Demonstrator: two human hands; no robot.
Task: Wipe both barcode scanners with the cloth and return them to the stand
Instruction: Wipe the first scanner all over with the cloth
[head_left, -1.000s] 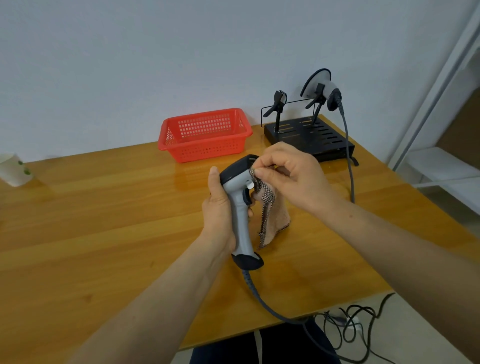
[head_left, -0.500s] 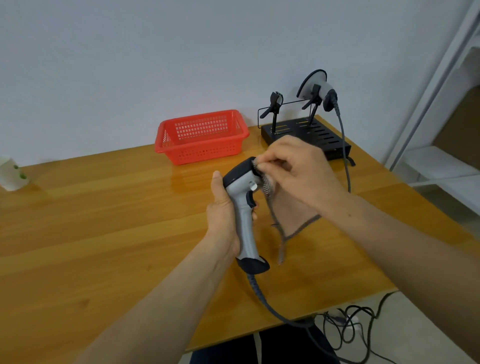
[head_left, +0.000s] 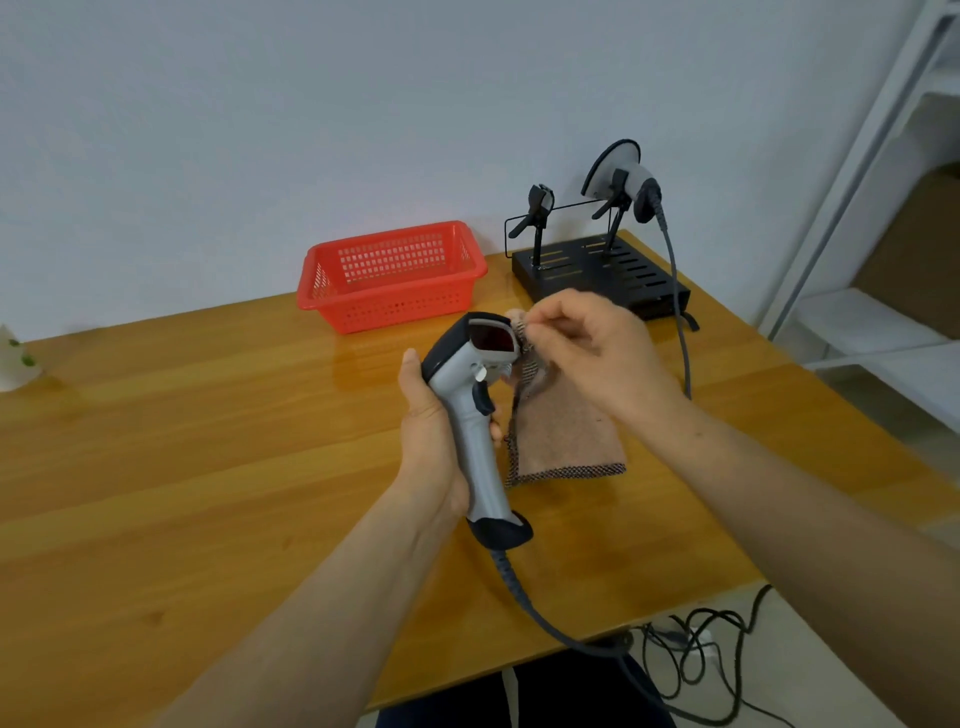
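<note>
My left hand (head_left: 431, 431) grips the handle of a grey and black barcode scanner (head_left: 475, 415), held upright above the table, its dark red window facing me. My right hand (head_left: 597, 348) pinches a pinkish-brown cloth (head_left: 563, 436) against the right edge of the scanner's head; the rest of the cloth hangs down. A second scanner (head_left: 626, 179) rests in the right cradle of the black stand (head_left: 597, 270) at the table's far right. The stand's left cradle (head_left: 537, 208) holds nothing.
A red plastic basket (head_left: 392, 273) sits left of the stand. The held scanner's cable (head_left: 545, 618) runs over the near table edge to tangled cables (head_left: 696, 654) on the floor. A white cup (head_left: 15, 358) stands far left. A white shelf frame (head_left: 852, 171) rises at the right.
The scanner head has turned, so its red window now shows. My right hand has shifted the cloth to the head's right edge, and the cloth hangs more spread out.
</note>
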